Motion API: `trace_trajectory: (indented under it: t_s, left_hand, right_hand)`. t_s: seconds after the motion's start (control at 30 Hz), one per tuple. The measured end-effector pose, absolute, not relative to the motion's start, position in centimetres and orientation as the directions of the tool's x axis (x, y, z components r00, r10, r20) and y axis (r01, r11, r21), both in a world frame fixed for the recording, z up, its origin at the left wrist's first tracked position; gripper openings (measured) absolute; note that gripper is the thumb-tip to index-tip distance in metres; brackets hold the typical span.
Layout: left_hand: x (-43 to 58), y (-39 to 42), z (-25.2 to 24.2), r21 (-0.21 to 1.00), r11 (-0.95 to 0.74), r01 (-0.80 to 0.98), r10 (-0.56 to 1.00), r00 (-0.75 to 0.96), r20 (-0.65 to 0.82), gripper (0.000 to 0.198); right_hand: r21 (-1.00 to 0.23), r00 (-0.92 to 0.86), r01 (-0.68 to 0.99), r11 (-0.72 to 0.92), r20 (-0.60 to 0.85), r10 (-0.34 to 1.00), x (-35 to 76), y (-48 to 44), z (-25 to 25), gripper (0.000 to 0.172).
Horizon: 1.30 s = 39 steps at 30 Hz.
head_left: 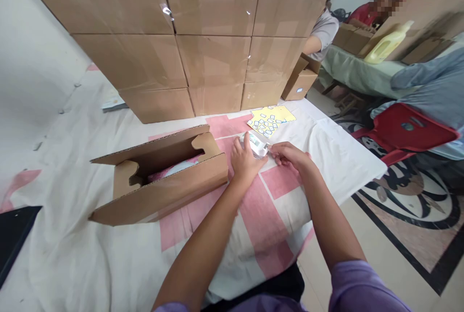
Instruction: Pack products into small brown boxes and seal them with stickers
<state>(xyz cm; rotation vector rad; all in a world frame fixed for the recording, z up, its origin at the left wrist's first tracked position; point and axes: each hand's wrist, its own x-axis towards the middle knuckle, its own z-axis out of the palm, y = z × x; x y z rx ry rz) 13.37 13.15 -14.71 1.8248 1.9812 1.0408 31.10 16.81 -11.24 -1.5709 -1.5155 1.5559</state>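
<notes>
My left hand (246, 162) is wrapped round a small white box (255, 143) with a pale green patch on it, low over the pink-and-white cloth. The fingers of my right hand (289, 154) are curled and pinch at the right end of that box, where a flap or opening seems to show; the fingertips partly hide it. Just beyond the hands lies a yellow sheet (287, 113) carrying several small blue-edged white labels. Left of my left hand stands an open cardboard box (192, 184), its flaps up and a pink and bluish packet (177, 169) inside.
A wall of stacked, taped cartons (217, 61) rises behind the table. Another open carton (300, 80) stands at its right end beside a person's arm. Further right are a red plastic chair (413, 131), a seated person, and a yellow bottle (387, 45) on another table.
</notes>
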Motion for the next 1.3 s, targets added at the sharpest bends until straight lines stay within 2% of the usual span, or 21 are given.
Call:
trace_trajectory:
  t_s: [0.23, 0.43, 0.7, 0.97, 1.13, 1.3]
  left_hand:
    - [13.3, 13.2, -14.8, 0.643, -0.052, 0.764, 0.941, -0.179, 0.289, 0.102]
    - [13.3, 13.2, -14.9, 0.639, -0.059, 0.767, 0.937, -0.178, 0.299, 0.099]
    - [13.3, 13.1, -14.9, 0.649, -0.044, 0.760, 0.944, -0.181, 0.276, 0.099]
    - [13.2, 12.9, -14.7, 0.650, -0.060, 0.758, 0.940, -0.176, 0.292, 0.099]
    - [13.3, 12.9, -14.7, 0.646, -0.047, 0.762, 0.933, -0.198, 0.301, 0.101]
    - [13.3, 12.7, -14.3, 0.707, -0.043, 0.706, 0.944, -0.204, 0.261, 0.099]
  right_hand:
    - [-0.920, -0.328, 0.305, -0.247, -0.345, 0.879, 31.7, 16.3, -11.5, 0.036]
    - [-0.940, -0.378, 0.235, -0.248, -0.323, 0.867, 31.6, 16.3, -11.3, 0.040]
    - [-0.916, -0.437, 0.332, -0.223, -0.359, 0.824, 31.2, 16.7, -10.5, 0.045]
    - [-0.933, -0.461, 0.267, -0.240, -0.342, 0.819, 31.7, 16.7, -11.0, 0.041]
    - [-0.924, -0.403, 0.290, -0.250, -0.355, 0.843, 32.2, 16.5, -11.4, 0.034]
    - [-0.965, -0.376, 0.184, -0.189, -0.247, 0.893, 32.6, 14.8, -11.5, 0.038]
